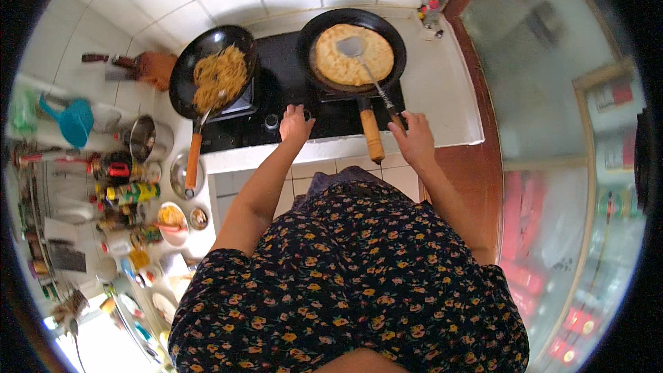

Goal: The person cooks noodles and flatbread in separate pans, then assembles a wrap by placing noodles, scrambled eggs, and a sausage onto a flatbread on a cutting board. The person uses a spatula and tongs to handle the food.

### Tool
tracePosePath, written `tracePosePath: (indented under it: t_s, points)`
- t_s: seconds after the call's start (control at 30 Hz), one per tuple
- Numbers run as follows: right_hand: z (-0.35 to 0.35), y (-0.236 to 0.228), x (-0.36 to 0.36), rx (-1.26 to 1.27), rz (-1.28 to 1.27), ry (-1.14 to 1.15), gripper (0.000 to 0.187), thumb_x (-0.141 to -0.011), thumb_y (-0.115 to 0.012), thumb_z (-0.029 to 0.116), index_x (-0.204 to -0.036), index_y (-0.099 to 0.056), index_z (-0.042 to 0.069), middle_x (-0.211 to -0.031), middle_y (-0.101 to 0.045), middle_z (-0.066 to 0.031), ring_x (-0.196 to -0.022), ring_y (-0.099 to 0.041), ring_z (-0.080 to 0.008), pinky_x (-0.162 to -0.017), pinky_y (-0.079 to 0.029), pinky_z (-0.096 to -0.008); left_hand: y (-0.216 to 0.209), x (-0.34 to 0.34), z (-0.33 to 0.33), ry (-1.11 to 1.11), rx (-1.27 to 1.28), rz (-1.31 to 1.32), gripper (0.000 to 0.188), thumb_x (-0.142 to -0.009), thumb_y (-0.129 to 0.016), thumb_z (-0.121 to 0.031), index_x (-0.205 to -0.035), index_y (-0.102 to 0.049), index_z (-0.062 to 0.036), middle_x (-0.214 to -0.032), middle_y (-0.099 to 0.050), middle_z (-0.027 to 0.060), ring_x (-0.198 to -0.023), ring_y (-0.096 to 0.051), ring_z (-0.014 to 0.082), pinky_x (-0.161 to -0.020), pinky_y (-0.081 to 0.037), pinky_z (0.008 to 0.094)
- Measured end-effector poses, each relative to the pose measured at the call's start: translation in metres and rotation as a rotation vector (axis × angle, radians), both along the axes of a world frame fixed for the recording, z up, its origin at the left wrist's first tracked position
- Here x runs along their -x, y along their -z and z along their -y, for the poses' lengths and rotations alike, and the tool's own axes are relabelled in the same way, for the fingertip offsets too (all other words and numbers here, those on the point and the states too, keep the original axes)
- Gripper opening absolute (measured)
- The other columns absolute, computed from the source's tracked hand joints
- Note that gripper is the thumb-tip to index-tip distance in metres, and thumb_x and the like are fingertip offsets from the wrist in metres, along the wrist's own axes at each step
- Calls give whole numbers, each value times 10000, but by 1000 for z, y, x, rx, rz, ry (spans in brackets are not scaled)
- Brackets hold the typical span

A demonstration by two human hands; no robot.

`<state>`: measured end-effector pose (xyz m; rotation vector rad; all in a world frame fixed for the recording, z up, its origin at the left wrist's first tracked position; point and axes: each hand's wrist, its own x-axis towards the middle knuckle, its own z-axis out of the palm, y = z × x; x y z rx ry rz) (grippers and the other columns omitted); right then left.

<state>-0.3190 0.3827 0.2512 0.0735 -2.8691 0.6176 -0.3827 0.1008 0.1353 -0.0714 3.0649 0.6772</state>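
A round golden flatbread (338,62) lies in a black frying pan (304,36) on the right burner; the pan's wooden handle (371,137) points toward me. My right hand (416,139) grips the dark handle of a metal spatula (350,46), whose blade rests on the flatbread. At the stove's front edge, my left hand (295,124) has its fingers and thumb around the right control knob, mostly hidden by the hand. Another stove knob (271,121) shows to its left. On the left burner, a black wok (181,76) holds brown noodles (222,76) and a utensil.
The wok's wooden handle (193,160) juts over the counter's front edge. Left of the stove are a knife block (153,69), a steel pot (153,139), a metal lid (181,174), several bottles and bowls. A glass-paned sliding door (545,110) stands at the right.
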Motion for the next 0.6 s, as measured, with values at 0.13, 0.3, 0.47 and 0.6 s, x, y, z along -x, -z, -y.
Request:
tracePosePath:
  t_s: [0.13, 0.3, 0.47, 0.6]
  points:
    - [-2, 20, 9, 344, 247, 73, 510, -753, -632, 268, -1141, -431, 3, -1087, -518, -202, -982, -525, -334, -832, -421, -395, -9, 13, -12, 0, 151, 170, 339, -698, -685, -234, -985, -584, -85, -1068, -491, 104, -1001, -511, 277, -799, -474, 374]
    - [-15, 30, 29, 539, 194, 137, 386, -782, -589, 162, -1123, -490, 10, -819, -595, -115, -729, -577, -235, -639, -463, -325, -8, 23, -10, 92, 205, 170, 337, -685, -696, -231, -978, -595, -99, -1058, -496, 79, -1003, -511, 246, -814, -468, 360]
    - [-9, -29, 5, 1039, 450, 335, 316, -809, -564, 132, -1114, -526, 61, -649, -515, -8, -470, -430, -70, -377, -328, -221, -7, 5, 7, 97, 235, 149, 332, -688, -694, -227, -986, -600, -113, -1045, -498, 62, -992, -508, 235, -827, -461, 345]
    - [-23, -44, 23, 1103, 475, 452, 297, -842, -552, 202, -1121, -526, 105, -609, -479, 4, -396, -366, -53, -311, -251, -210, 1, 22, -3, 122, 210, 111, 310, -690, -692, -215, -972, -608, -115, -1021, -504, 60, -977, -511, 238, -810, -464, 350]
